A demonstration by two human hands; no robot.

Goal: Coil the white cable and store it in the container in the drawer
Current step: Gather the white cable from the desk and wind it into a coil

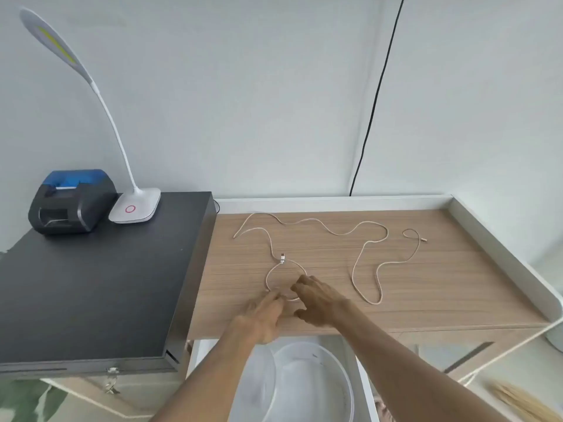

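Note:
The white cable (362,254) lies spread in loose curves across the wooden desk top (426,293). One end, with a small plug (283,257), is bent into a single round loop near the desk's front middle. My left hand (263,315) and my right hand (320,300) both rest on the near side of that loop, fingers spread and pressing on the cable. The far plug (423,239) lies at the back right. Below the desk front, a white round container (304,388) shows in an open space; whether that space is a drawer I cannot tell.
A black cash drawer box (91,284) stands to the left, carrying a small black and blue printer (71,201) and a white desk lamp (135,205). A black wire (376,95) hangs down the wall. The desk has a raised white rim (499,239) at back and right.

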